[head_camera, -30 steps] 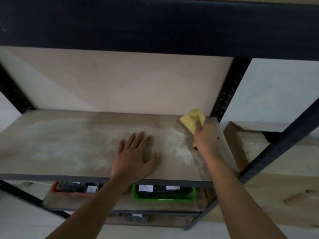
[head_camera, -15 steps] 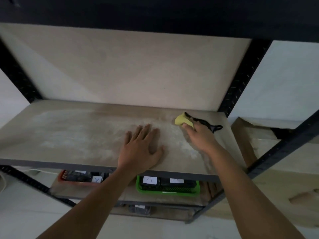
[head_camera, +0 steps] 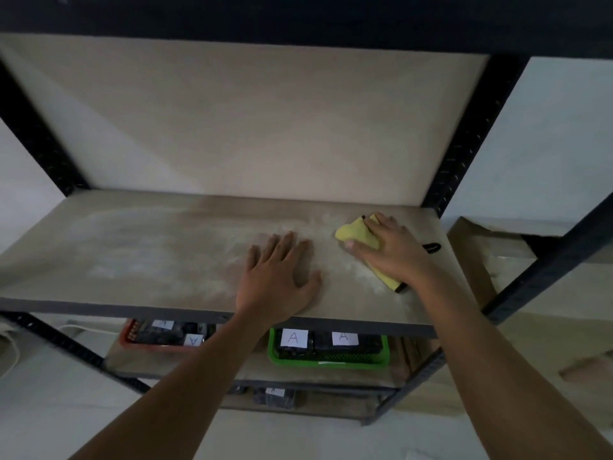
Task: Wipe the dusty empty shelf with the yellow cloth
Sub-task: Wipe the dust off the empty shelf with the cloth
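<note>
Head view, one yellow cloth [head_camera: 356, 234], two hands, one dusty shelf [head_camera: 149, 254]

Colours and surface markings noted at the shelving unit.

Shelf [head_camera: 149, 254]: pale grey-brown board, mottled with whitish dust patches across the left and middle, a cleaner brownish band along the far edge. Cloth [head_camera: 356, 234]: bright yellow with black edging at its near corner, under the right hand [head_camera: 394, 250]. Frame uprights [head_camera: 464, 134]: black, dotted with rows of small holes. Back panel [head_camera: 248, 127]: plain beige. On the lower level, green basket [head_camera: 326, 361] at right carrying white labels marked "A"; red-orange basket [head_camera: 131, 336] at left, also white-labelled. Wall [head_camera: 547, 144] at right: pale grey-white.
</note>
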